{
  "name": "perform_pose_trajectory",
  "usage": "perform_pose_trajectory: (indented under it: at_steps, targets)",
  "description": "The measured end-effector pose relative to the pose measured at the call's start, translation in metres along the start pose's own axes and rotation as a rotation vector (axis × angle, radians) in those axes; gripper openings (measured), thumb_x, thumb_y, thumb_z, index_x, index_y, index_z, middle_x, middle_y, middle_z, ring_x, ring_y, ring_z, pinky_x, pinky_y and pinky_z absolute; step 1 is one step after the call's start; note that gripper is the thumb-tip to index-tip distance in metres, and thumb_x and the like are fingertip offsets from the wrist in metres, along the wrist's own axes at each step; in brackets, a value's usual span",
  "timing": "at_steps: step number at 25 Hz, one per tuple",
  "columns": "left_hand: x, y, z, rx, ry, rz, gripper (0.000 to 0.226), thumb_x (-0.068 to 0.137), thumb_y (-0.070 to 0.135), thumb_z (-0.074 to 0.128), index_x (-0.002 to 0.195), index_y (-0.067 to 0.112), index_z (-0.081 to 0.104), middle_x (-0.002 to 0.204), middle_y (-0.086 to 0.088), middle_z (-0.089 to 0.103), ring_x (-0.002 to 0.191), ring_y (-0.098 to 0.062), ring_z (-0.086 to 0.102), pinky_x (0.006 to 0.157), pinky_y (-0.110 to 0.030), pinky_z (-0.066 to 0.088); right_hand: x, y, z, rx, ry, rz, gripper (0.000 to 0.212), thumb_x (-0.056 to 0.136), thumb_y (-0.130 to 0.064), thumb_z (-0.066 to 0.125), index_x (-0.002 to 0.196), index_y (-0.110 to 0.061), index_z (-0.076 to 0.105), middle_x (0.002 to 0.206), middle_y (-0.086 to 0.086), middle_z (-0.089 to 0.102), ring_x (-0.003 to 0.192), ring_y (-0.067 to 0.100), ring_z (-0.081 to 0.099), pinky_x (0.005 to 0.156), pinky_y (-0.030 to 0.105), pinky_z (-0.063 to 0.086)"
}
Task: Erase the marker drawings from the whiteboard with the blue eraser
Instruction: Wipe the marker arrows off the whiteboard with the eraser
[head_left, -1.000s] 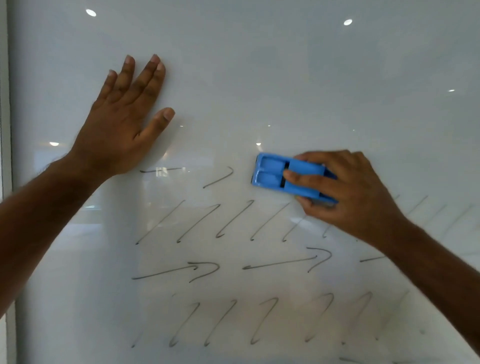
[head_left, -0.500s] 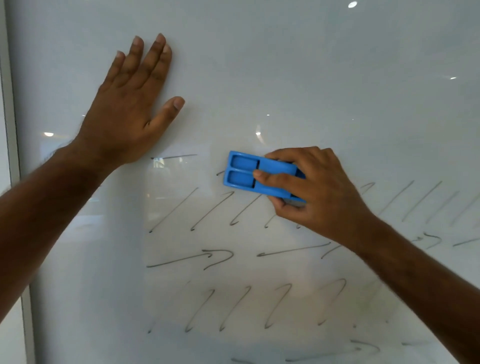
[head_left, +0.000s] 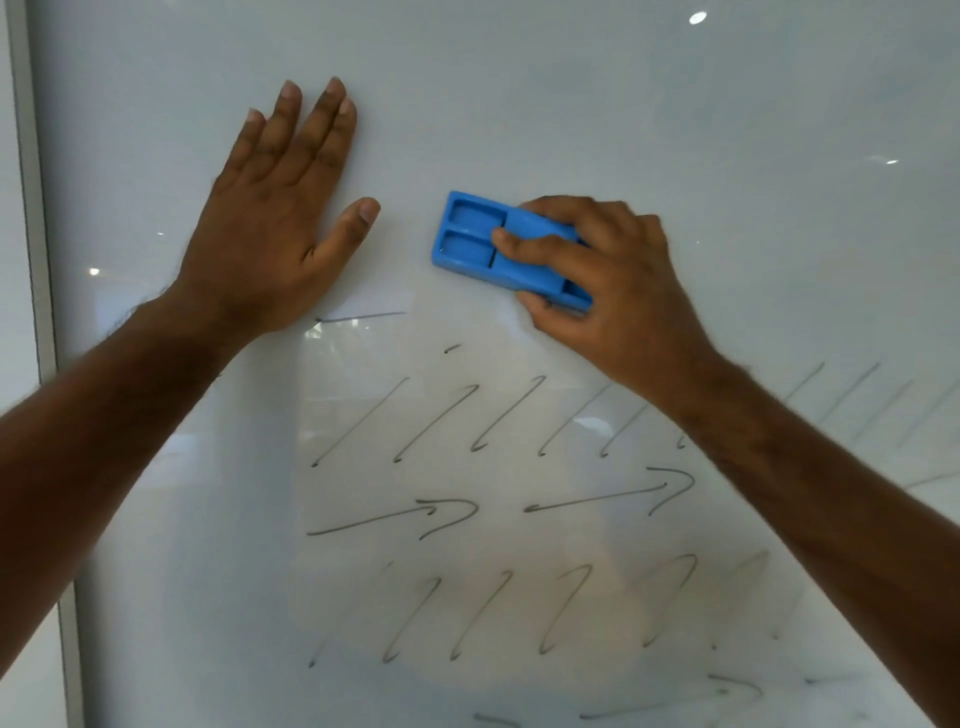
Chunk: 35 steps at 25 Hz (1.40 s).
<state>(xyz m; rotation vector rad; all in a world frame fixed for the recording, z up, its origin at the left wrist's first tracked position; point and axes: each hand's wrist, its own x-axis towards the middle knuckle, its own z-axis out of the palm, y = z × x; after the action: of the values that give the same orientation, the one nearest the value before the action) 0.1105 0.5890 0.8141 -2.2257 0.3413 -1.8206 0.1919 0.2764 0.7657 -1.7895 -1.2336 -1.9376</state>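
Note:
The whiteboard (head_left: 649, 104) fills the view. My right hand (head_left: 608, 280) grips the blue eraser (head_left: 475, 239) and holds it flat against the board, just right of my left thumb. My left hand (head_left: 270, 234) presses flat on the board with straight fingers, upper left. Below both hands lie grey marker drawings (head_left: 467, 415): rows of slanted hooked strokes and rows of arrows (head_left: 395, 517). A short horizontal line (head_left: 363, 316) sits under my left palm, and a tiny leftover mark (head_left: 451, 348) lies below the eraser. My right forearm hides some strokes.
The board's grey frame edge (head_left: 39, 260) runs down the left side. Ceiling lights reflect as bright spots (head_left: 697, 18) on the glossy surface. Faint slanted strokes (head_left: 852, 395) continue to the right of my right arm.
My right hand has slid the eraser leftward along the top row toward my left hand. The hooked stroke there is wiped away to a tiny mark. My left hand stays pressed in place.

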Motion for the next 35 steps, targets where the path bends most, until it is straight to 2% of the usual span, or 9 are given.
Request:
perform_pose_trajectory:
  at_steps: [4,7,11,15,20,24,30,35]
  targets:
    - [-0.001,-0.007,-0.003,-0.002,-0.023,0.033,0.075,0.113,0.055,0.022,0.175,0.016,0.007,0.184,-0.001,0.003,0.170,-0.022,-0.004,0.138,-0.037,-0.003,-0.026,-0.028,0.014,0.005,-0.060,-0.135,0.046,0.094,-0.030,0.070,0.140,-0.030,0.065,0.144,0.002,0.060,0.120,0.025,0.060,0.095,0.047,0.041]
    - [-0.010,-0.019,-0.008,0.020,-0.057,0.104,0.075,0.113,0.054,0.023,0.175,0.016,0.006,0.184,-0.001,0.002,0.170,-0.020,-0.004,0.138,-0.037,-0.002,-0.052,-0.017,0.001,-0.039,-0.109,-0.227,0.045,0.094,-0.029,0.069,0.139,-0.030,0.064,0.143,0.002,0.061,0.116,0.024,0.060,0.094,0.047,0.044]
    - [-0.022,-0.021,-0.005,0.035,0.002,0.066,0.073,0.114,0.051,0.026,0.175,0.014,0.010,0.184,-0.003,0.006,0.170,-0.023,0.000,0.139,-0.043,0.003,-0.046,0.009,-0.018,-0.076,-0.095,-0.141,0.047,0.094,-0.033,0.068,0.140,-0.032,0.058,0.140,0.003,0.061,0.114,0.025,0.059,0.092,0.044,0.040]
    - [-0.023,-0.019,-0.003,0.030,0.015,0.061,0.074,0.114,0.051,0.026,0.175,0.012,0.011,0.184,-0.005,0.006,0.170,-0.024,0.002,0.139,-0.045,0.003,-0.010,-0.010,0.000,-0.039,-0.026,-0.013,0.047,0.095,-0.035,0.068,0.141,-0.031,0.062,0.140,0.001,0.059,0.114,0.025,0.058,0.092,0.045,0.042]
    - [-0.032,-0.023,-0.003,0.042,0.027,0.044,0.071,0.113,0.045,0.026,0.175,0.013,0.013,0.183,-0.005,0.009,0.170,-0.024,0.004,0.138,-0.048,0.006,-0.005,-0.063,0.033,0.017,-0.025,-0.136,0.046,0.088,-0.029,0.071,0.134,-0.029,0.069,0.134,0.003,0.064,0.108,0.028,0.062,0.084,0.048,0.044]
    - [-0.048,-0.028,-0.003,0.052,0.035,-0.002,0.072,0.112,0.045,0.027,0.175,0.012,0.012,0.183,-0.003,0.008,0.170,-0.024,0.004,0.138,-0.051,0.005,-0.029,-0.059,0.025,-0.012,-0.076,-0.226,0.045,0.087,-0.028,0.070,0.132,-0.028,0.069,0.130,0.005,0.065,0.106,0.028,0.063,0.082,0.049,0.047]
    - [-0.055,-0.029,-0.001,0.069,0.051,-0.035,0.070,0.113,0.043,0.025,0.175,0.013,0.012,0.183,-0.004,0.009,0.170,-0.025,0.003,0.138,-0.050,0.002,0.007,-0.051,0.027,-0.019,0.020,-0.094,0.044,0.089,-0.030,0.071,0.132,-0.026,0.069,0.129,0.006,0.065,0.104,0.028,0.061,0.081,0.050,0.046]
    - [-0.060,-0.028,0.001,0.052,0.066,-0.079,0.069,0.114,0.043,0.024,0.175,0.013,0.012,0.183,-0.004,0.009,0.170,-0.025,0.002,0.138,-0.052,0.003,0.012,-0.087,0.049,0.016,0.017,-0.160,0.045,0.087,-0.026,0.072,0.132,-0.027,0.070,0.128,0.005,0.066,0.101,0.030,0.064,0.078,0.052,0.047]
